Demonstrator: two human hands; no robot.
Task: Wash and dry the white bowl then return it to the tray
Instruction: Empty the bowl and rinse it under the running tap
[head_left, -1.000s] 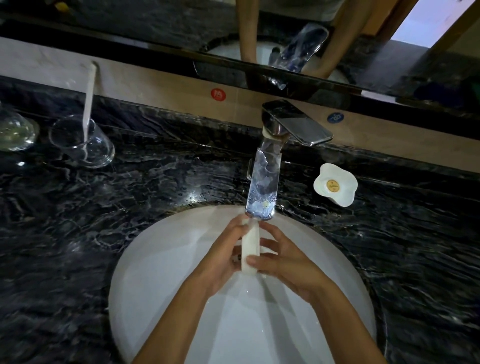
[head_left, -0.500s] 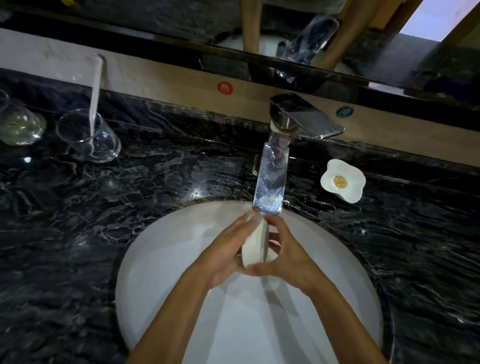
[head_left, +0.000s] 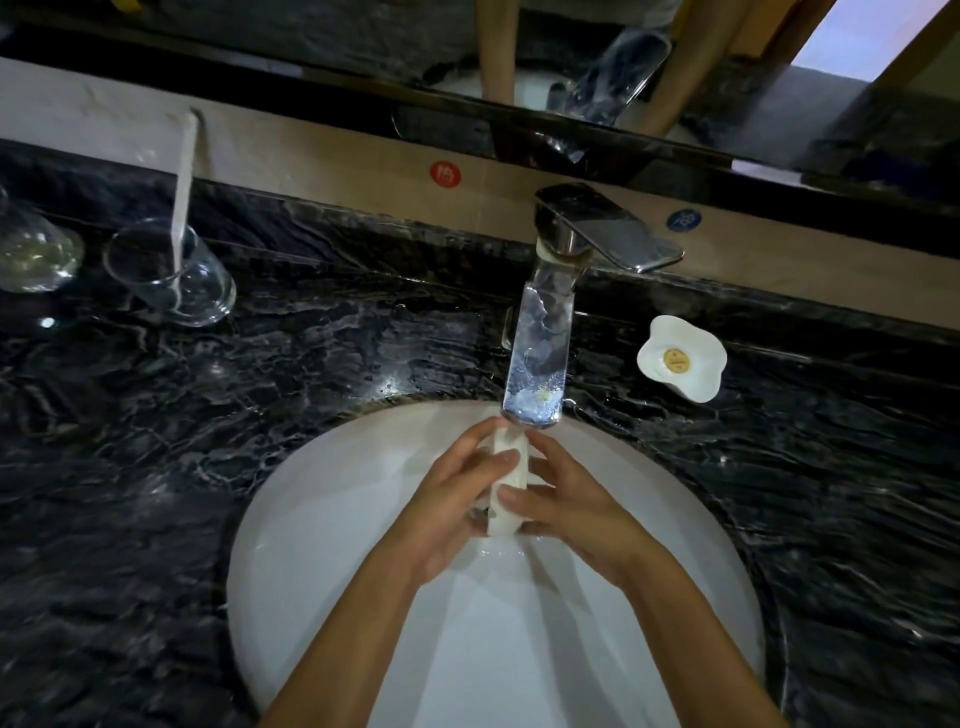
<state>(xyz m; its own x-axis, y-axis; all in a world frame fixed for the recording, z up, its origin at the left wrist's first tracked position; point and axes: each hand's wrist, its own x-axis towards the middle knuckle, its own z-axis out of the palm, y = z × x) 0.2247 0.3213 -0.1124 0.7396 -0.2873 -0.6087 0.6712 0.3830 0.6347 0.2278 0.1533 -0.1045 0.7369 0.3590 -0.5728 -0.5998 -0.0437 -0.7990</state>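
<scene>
I hold the small white bowl (head_left: 510, 470) on edge between both hands, just under the spout of the chrome tap (head_left: 540, 358) and over the white sink (head_left: 322, 519). My left hand (head_left: 452, 501) grips it from the left, thumb across its near face. On the other side my right hand (head_left: 569, 501) grips it, thumb on the lower rim. Most of the bowl is hidden by my fingers. Whether water is running I cannot tell.
A flower-shaped white dish (head_left: 681, 362) with a gold disc sits right of the tap on the black marble counter (head_left: 260, 374). At the left stand a glass tumbler (head_left: 171, 275) holding a white stick and part of another glass vessel (head_left: 31, 254). A mirror runs along the back.
The bowl has stayed under the spout while my hands turned and shifted around it; my left thumb now lies across its face. The view tilted slightly.
</scene>
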